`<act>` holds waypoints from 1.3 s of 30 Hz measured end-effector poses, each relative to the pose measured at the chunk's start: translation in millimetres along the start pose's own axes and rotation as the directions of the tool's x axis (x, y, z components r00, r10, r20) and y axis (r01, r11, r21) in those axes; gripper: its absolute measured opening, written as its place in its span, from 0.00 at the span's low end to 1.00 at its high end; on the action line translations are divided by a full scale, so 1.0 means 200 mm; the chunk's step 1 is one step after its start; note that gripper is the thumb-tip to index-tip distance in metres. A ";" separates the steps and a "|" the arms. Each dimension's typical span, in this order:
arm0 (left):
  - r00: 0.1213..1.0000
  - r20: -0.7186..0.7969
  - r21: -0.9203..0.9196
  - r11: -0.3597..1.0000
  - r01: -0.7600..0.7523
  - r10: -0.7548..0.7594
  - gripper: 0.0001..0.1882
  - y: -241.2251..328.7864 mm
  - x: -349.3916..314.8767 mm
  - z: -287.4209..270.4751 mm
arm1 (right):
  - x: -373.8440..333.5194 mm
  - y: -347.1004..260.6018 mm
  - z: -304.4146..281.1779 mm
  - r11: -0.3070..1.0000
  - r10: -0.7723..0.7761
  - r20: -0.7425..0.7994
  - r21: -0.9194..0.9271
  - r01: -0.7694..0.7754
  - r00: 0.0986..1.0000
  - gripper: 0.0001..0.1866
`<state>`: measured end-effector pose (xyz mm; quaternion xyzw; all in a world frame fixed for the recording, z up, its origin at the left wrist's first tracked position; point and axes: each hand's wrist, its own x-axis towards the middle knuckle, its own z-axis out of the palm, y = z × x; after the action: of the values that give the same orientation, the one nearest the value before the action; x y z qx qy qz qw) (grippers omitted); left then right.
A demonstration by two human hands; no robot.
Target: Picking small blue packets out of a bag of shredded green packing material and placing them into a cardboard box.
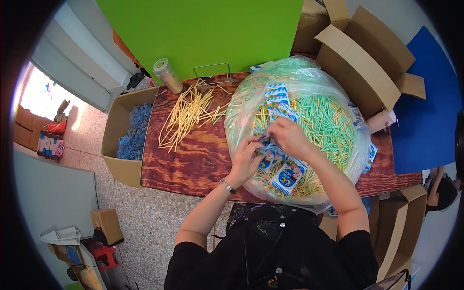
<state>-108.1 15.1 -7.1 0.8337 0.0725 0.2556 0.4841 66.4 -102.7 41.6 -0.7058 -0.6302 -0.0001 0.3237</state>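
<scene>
A large clear plastic bag [233, 118] lies wide open on the table, full of short green, yellow and orange sticks [328, 128]. Over the sticks lies a strip of small blue-and-white packets [277, 99]. More packets [289, 176] of the same kind rest near the bag's front side. My left hand [246, 159], with a band at its wrist, is closed on packets at the left part of the bag. My right hand [290, 137] pinches the packets just beside it, its fingers bent. The fingertips and the gripped packet edges are partly hidden.
Long yellow sticks [191, 113] lie loose on the reddish wooden table [193, 169], near a clear cylindrical tub [167, 76] and a wire stand [212, 65]. A carton [123, 173] holding blue material stands at the left. Open cartons [357, 63] and a blue panel [425, 106] flank the right.
</scene>
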 end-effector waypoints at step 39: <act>0.968 -0.167 0.051 0.982 -0.183 0.189 0.28 -0.17 0.06 0.19 | 0.17 0.21 -0.19 0.741 0.492 0.281 0.362 -0.566 0.824 0.09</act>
<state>-74.8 8.3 -46.6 0.8201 0.0399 0.3692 0.4354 126.6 -90.2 65.6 -0.7640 -0.4118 0.2897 0.4035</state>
